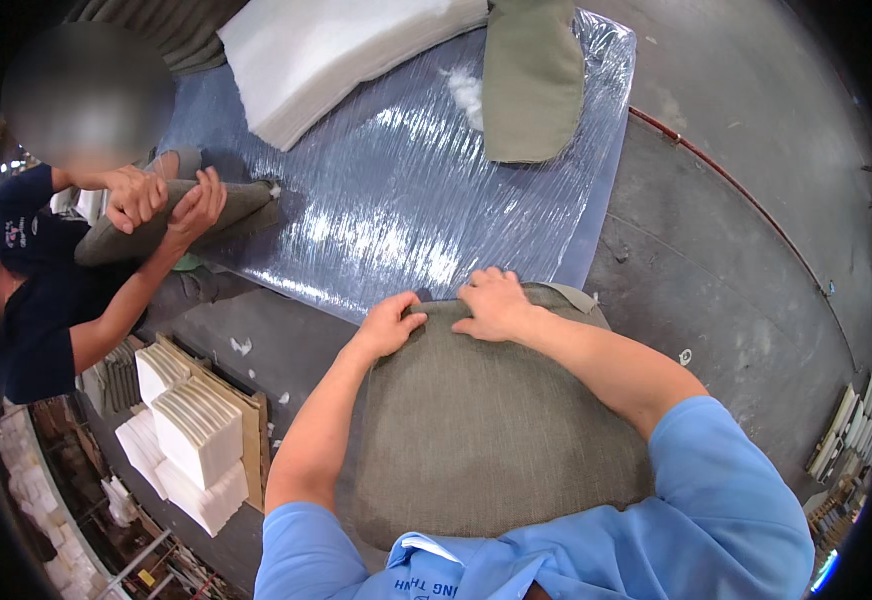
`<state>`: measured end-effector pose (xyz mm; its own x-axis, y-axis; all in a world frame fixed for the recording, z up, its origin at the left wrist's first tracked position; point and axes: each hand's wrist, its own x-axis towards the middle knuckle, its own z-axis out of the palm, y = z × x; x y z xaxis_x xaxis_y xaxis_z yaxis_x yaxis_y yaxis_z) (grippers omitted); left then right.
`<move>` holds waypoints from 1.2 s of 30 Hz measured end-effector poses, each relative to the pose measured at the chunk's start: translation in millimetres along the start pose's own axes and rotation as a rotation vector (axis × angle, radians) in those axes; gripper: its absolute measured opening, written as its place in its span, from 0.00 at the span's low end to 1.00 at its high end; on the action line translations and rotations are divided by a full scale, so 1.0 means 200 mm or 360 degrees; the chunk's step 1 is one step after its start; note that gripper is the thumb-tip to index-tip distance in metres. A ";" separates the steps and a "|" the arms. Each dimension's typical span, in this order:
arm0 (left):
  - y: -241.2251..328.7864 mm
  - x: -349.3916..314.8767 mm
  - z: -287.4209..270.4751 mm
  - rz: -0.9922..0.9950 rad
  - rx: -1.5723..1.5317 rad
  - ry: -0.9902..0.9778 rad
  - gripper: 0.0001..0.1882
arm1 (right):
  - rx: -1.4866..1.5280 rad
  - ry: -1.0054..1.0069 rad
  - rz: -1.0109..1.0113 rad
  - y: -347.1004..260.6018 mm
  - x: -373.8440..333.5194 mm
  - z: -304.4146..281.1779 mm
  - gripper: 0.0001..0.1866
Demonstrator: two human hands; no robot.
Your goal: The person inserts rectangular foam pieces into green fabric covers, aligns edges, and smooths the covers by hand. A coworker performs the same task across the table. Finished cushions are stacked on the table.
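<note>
Cushion (501, 430) in grey-green cloth lies at the lower centre of the frame, its broad face covered. My left hand (391, 325) and right hand (496, 305) grip its upper edge; right of them a pale flap (574, 297) sits loose, so I judge that edge unfinished. Beyond, at the top, white padding (356, 60) waits uncovered.

Matt, woven cloth on the near cushion (496, 430), glossy, crinkled plastic sheeting (386, 215) beyond, fluffy matt padding (341, 50) far!
</note>
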<state>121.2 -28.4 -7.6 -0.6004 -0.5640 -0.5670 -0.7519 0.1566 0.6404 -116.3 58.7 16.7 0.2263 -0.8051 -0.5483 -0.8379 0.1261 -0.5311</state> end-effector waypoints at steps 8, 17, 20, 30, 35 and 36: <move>-0.08 0.08 0.17 0.0216 0.0571 0.0526 0.09 | 0.0262 0.0235 0.0013 -0.13 0.18 0.19 0.19; -0.12 0.16 0.20 0.0260 0.0735 0.0665 0.16 | -0.0195 -0.0252 0.0187 0.41 -0.16 -0.05 0.22; -0.11 0.15 0.17 0.0204 0.0801 0.0647 0.17 | -0.0206 -0.0015 0.0261 0.47 -0.29 -0.04 0.19; -0.06 -0.15 0.17 0.0184 0.0381 0.0529 0.24 | 0.0242 0.0757 0.0211 0.62 -0.44 0.15 0.09; -0.05 -0.28 0.26 -0.0020 0.0191 0.0486 0.16 | 0.0132 0.0789 0.0091 0.57 -0.44 0.08 0.10; -0.07 -0.27 0.27 0.0046 0.0276 0.0592 0.14 | 0.0096 0.0758 0.0079 0.57 -0.42 0.05 0.11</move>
<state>150.0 43.1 -13.5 -0.5065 -0.8069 -0.3039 -0.7899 0.2929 0.5387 -225.4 147.0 -3.1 -0.0776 -0.9714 -0.2245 -0.8086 0.1930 -0.5558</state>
